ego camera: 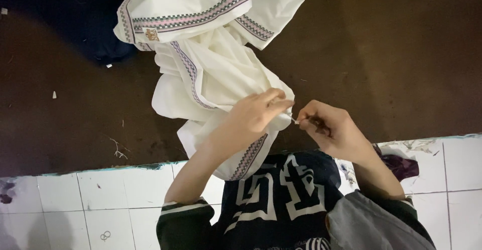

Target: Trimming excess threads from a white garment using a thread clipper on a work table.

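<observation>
A cream-white garment (pixel 211 54) with woven patterned bands in pink, grey and purple lies bunched on a dark brown surface (pixel 391 54). My left hand (pixel 256 112) pinches a fold of its cloth near the lower edge. My right hand (pixel 331 129) is closed just to the right, fingertips pinched on something small and pale, seemingly a thread running from the cloth. The two hands almost touch. Below them is my dark top (pixel 276 195) with white block shapes and grey sleeves.
A dark blue cloth (pixel 100 44) lies at the upper left, beside the garment. White tiles (pixel 75 205) run along the bottom, with a purple scrap (pixel 401 164) at the right. Small bits of thread and lint dot the brown surface.
</observation>
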